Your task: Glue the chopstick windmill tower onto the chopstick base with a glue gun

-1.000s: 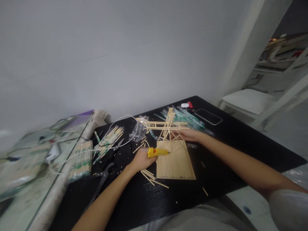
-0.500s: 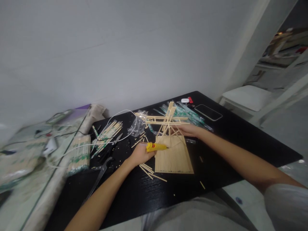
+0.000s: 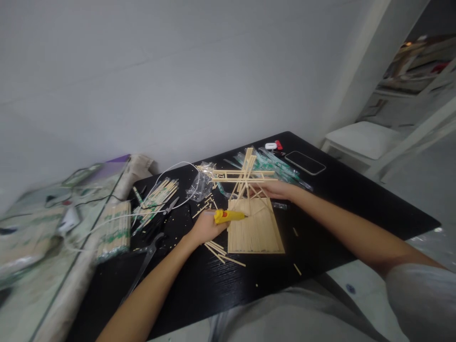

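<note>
My left hand (image 3: 207,227) is wrapped round a yellow hot glue gun (image 3: 228,216). Its nozzle points right, over a flat square base (image 3: 254,232) made of wooden sticks laid side by side. At the back of this base rises a model (image 3: 245,175) of thin sticks, with slanted legs and crossed ladder-like arms like a windmill. My right hand (image 3: 274,189) reaches in from the right and grips the stick model behind its legs; the fingertips are partly hidden by sticks. Several loose sticks (image 3: 217,251) lie beside the base, near my left hand.
Left on the black table (image 3: 199,299) lie scissors (image 3: 171,206), pliers (image 3: 149,254) and packs of sticks (image 3: 116,228). A white cord (image 3: 142,216) loops across. Clear wrappers (image 3: 274,164), a phone (image 3: 305,162) and a white case (image 3: 270,146) lie at the back right.
The view has shifted slightly, so the table sits a little higher in the picture. Both hands keep their holds on the glue gun and stick model, with little visible movement.
</note>
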Tool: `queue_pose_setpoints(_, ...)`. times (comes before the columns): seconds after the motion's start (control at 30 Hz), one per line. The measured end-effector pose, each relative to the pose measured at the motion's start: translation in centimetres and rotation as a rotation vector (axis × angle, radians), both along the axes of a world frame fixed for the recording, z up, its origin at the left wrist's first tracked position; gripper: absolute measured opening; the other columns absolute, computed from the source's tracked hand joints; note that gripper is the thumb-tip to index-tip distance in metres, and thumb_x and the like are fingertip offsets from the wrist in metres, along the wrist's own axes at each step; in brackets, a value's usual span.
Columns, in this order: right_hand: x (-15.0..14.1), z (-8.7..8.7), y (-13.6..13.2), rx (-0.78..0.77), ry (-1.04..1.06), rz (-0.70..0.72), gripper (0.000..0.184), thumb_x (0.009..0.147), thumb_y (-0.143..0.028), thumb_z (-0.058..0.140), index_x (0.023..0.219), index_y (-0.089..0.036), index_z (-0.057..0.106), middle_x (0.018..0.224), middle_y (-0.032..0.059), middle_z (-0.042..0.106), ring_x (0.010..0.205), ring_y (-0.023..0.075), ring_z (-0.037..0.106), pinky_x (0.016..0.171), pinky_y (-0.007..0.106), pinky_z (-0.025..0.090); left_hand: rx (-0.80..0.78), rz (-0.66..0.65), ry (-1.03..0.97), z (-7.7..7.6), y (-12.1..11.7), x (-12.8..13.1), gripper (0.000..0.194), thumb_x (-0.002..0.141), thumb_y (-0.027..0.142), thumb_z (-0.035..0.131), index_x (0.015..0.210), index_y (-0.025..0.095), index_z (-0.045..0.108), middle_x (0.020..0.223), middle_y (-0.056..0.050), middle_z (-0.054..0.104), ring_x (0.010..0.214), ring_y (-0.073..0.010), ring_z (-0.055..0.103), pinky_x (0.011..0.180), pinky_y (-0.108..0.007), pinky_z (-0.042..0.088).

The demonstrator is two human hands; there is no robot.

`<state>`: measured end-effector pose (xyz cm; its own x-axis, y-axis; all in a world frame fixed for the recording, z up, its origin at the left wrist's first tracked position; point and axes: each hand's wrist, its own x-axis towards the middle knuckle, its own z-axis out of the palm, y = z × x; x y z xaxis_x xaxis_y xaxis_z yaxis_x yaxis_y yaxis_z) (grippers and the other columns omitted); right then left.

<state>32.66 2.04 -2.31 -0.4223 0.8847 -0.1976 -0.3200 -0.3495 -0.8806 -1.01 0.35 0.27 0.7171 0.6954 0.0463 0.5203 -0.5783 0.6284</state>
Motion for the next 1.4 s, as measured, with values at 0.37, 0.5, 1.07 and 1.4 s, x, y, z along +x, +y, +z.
queue_pose_setpoints(0.37, -0.1, 0.1, 0.0, 0.026, -0.018, 0.003, 0.016, 0.111, -0.024, 0.07, 0.112, -0.012, 0.08, 0.096, 0.0119, 0.083, 0.087, 0.0199, 0.081, 0.088, 0.03, 0.067, 0.003, -0.001, 0.009, 0.3, 0.1, 0.1, 0.01, 0.091, 0.02, 0.071, 0.081, 0.018, 0.071, 0.076, -0.001, 0.073, 0.073, -0.0172, 0.069, 0.072, -0.027, 0.049)
queue_pose_setpoints(0.5, -0.1, 0.3, 0.0, 0.046, -0.018, 0.01, 0.018, 0.111, -0.024, 0.068, 0.114, -0.011, 0.08, 0.095, 0.0119, 0.083, 0.085, 0.0201, 0.081, 0.085, 0.03, 0.067, 0.006, -0.009, 0.019, 0.2, 0.1, 0.0, 0.01, 0.093, 0.022, 0.07, 0.083, 0.018, 0.072, 0.081, -0.002, 0.075, 0.075, -0.0177, 0.07, 0.072, -0.026, 0.05)
queue_pose_setpoints(1.07, -0.4, 0.9, -0.3, -0.018, 0.034, 0.017, 0.019, 0.115, -0.021, 0.062, 0.113, -0.009, 0.076, 0.094, 0.0116, 0.083, 0.086, 0.0187, 0.082, 0.085, 0.028, 0.067, -0.019, 0.019, 0.019, 0.7, -0.1, -0.1, 0.015, 0.092, 0.025, 0.067, 0.08, 0.017, 0.071, 0.078, -0.003, 0.075, 0.072, -0.0178, 0.07, 0.068, -0.026, 0.05)
queue_pose_setpoints(1.4, -0.7, 2.1, -0.8, -0.06, 0.004, -0.015, 0.023, 0.116, -0.019, 0.058, 0.11, -0.01, 0.078, 0.089, 0.0122, 0.082, 0.08, 0.0183, 0.081, 0.081, 0.027, 0.066, -0.014, 0.002, 0.009, 0.8, -0.2, 0.0, 0.02, 0.091, 0.031, 0.065, 0.078, 0.018, 0.071, 0.077, -0.004, 0.075, 0.068, -0.0192, 0.069, 0.066, -0.028, 0.051)
